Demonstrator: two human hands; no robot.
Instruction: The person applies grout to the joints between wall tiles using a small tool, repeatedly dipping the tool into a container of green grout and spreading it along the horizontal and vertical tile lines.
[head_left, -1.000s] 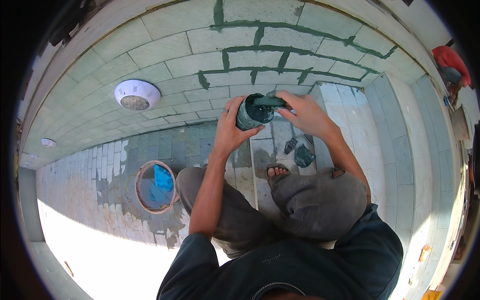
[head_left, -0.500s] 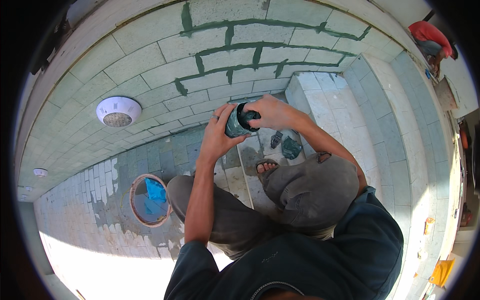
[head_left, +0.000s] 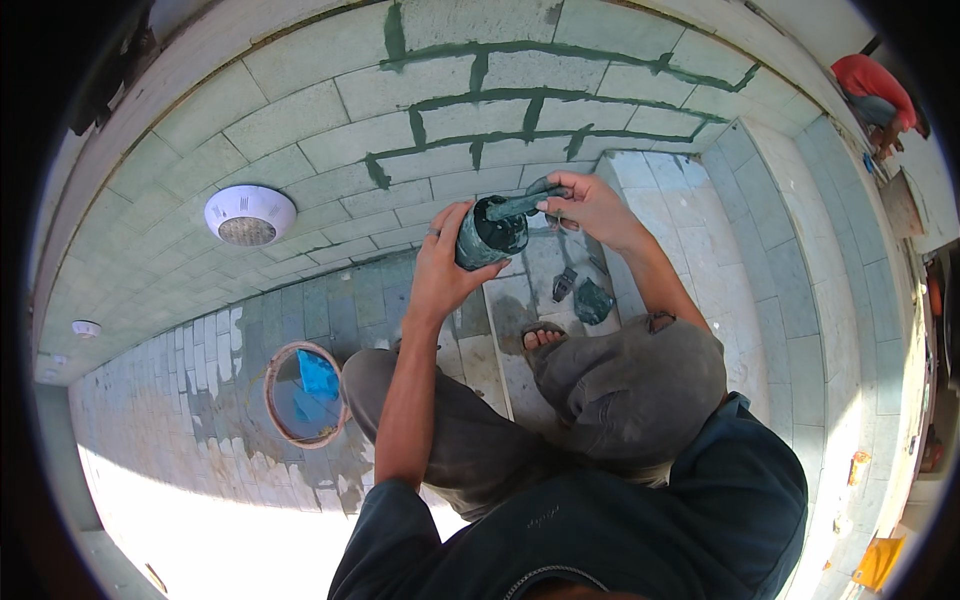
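Observation:
My left hand (head_left: 440, 265) is wrapped around a round, tub-like container (head_left: 478, 252) smeared with dark green paste, its mouth tilted toward me. In my right hand (head_left: 602, 212), the fingers pinch a flat spatula-like tool (head_left: 515, 206) coated in the same green. The tool's far end lies over the container's mouth; its exact kind is hidden by the coating. Below my right hand, a small dark tool-like object (head_left: 564, 285) and a crumpled green lump (head_left: 593, 302) rest on the tiled ledge near my foot.
Green lines of paste (head_left: 480, 97) fill several joints of the tiled wall ahead. A round light fixture (head_left: 250, 215) juts from the wall. At left stands a tub of water (head_left: 272, 400) holding a blue bag. Tiled steps (head_left: 775, 235) rise at right; a person in red (head_left: 872, 88) crouches beyond.
My right hand has come out of the container and moved right, drawing the coated spatula-like tool into sight. My left hand still grips the container. The view has shifted slightly.

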